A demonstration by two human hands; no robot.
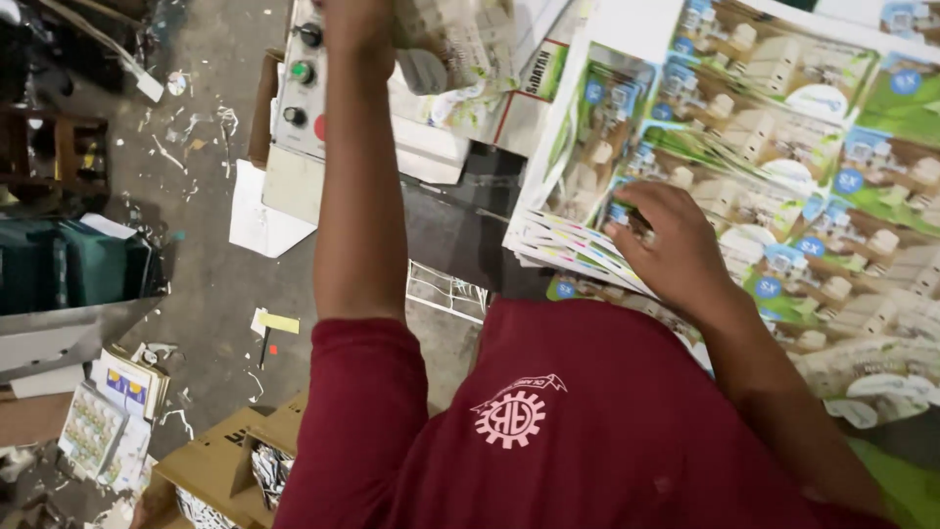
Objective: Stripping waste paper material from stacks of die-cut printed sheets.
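The right hand (666, 240) lies flat on a stack of printed sheets (783, 167); its fingers are close together and bent a little, pressing on the near left corner of the stack; the sheets are green and white with blue round spots; the edges of the stack (563, 250) fan out a bit at that corner.

The left hand (357, 24) is up at the top of the picture; part of it is cut off, so I cannot tell how its fingers are; it is touching a loose sheet (450, 44) that lies just beside a grey box with buttons (299, 83); the box has dark knobs, a green button and a red one.

The person wears a dark red shirt (548, 431) with a white gear picture on it.

The floor (206, 225) is grey and dirty; small bits of paper (186, 127) lie all over it; a white sheet (259, 220) lies flat below the box; a yellow scrap (277, 322) is near the sleeve.

On the left are dark green things (73, 264) stacked up; below them lie small printed packs (103, 421); a brown cardboard box (220, 465) sits at the bottom, near the red sleeve.
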